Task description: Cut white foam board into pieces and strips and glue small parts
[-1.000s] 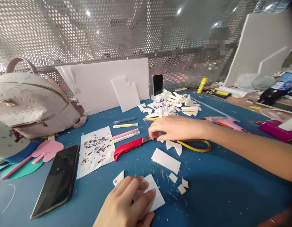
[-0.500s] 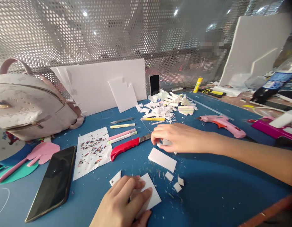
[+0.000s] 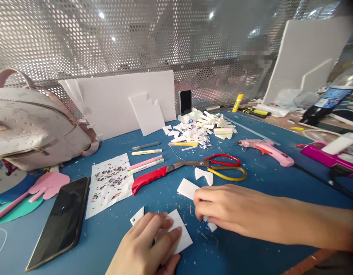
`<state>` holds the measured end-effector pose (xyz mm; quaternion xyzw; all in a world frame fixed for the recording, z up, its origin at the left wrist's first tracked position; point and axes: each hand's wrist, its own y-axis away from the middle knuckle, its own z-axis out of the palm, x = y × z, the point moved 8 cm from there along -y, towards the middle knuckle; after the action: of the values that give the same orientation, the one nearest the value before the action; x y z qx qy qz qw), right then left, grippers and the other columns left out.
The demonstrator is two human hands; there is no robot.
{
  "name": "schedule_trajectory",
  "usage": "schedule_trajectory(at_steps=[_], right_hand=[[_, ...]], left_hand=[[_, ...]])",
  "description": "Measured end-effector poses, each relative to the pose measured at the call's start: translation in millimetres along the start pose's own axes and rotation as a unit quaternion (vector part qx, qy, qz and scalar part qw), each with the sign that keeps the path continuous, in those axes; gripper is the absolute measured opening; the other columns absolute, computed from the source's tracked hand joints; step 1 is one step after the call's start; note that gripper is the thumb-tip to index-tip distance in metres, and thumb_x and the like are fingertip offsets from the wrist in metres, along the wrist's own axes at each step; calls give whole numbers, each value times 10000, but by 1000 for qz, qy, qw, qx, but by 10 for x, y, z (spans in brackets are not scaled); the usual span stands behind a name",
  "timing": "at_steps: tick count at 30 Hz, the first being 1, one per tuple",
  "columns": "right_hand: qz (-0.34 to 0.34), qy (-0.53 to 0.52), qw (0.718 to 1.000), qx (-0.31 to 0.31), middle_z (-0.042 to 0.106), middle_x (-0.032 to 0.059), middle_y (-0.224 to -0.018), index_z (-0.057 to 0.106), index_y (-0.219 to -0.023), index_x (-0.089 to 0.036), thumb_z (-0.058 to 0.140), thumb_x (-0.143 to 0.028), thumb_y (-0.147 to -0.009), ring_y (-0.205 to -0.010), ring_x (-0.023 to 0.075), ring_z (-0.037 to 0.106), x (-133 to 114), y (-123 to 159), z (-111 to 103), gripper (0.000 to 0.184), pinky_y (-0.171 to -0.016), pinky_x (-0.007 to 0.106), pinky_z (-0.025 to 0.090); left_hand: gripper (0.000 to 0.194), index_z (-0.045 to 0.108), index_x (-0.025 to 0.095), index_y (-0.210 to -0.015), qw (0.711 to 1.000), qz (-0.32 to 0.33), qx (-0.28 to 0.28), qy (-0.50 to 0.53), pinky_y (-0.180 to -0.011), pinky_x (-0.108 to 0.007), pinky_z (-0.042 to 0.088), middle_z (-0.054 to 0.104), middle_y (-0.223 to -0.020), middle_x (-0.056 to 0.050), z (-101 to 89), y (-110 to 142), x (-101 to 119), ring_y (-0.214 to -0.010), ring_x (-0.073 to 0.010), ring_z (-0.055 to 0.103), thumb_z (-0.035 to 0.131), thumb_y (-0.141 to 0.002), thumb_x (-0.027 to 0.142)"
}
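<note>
My left hand (image 3: 147, 248) lies flat, fingers apart, on a white foam card (image 3: 180, 235) at the near edge of the blue mat, pressing it down. My right hand (image 3: 224, 208) is just right of it. Its fingers are curled and pinched over small white foam scraps (image 3: 212, 226), and it covers one end of a white foam rectangle (image 3: 185, 188). Beyond the right hand lie red-and-yellow scissors (image 3: 222, 166), a red-handled knife (image 3: 149, 178) and a notched white scrap (image 3: 204, 175).
A black phone (image 3: 60, 221) and a paper sheet with coloured bits (image 3: 110, 183) lie at the left. Several pens (image 3: 146, 158), a scrap pile (image 3: 202, 128), a pink glue gun (image 3: 268, 151), a backpack (image 3: 36, 122) and white foam boards (image 3: 121, 99) stand farther back.
My right hand has come back from the scissors and knife blade toward me, down onto the small scraps beside the left hand. The scissors now lie uncovered. The left hand has stayed on the card.
</note>
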<state>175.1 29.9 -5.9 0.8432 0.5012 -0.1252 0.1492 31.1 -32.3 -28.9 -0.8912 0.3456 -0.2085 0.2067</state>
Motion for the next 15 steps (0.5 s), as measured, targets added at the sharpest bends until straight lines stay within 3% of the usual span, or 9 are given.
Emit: schedule_trajectory(at_steps=[10, 15], right_hand=[[28, -68, 997, 7, 613, -13, -965, 610, -965, -234, 586, -90, -888, -928, 157, 630, 1, 34, -75, 165, -738, 254, 449], [38, -62, 997, 6, 619, 7, -983, 611, -953, -224, 628, -128, -872, -884, 172, 640, 13, 97, -4, 126, -714, 265, 453]], left_hand=[[234, 666, 212, -1102, 1000, -10, -8, 13, -793, -344, 606, 658, -1007, -82, -5, 1, -9, -949, -225, 660, 594, -880, 187], [229, 666, 212, -1100, 1000, -7, -7, 10, -812, -356, 603, 663, -994, -84, -5, -3, -4, -950, -229, 661, 573, -893, 186]])
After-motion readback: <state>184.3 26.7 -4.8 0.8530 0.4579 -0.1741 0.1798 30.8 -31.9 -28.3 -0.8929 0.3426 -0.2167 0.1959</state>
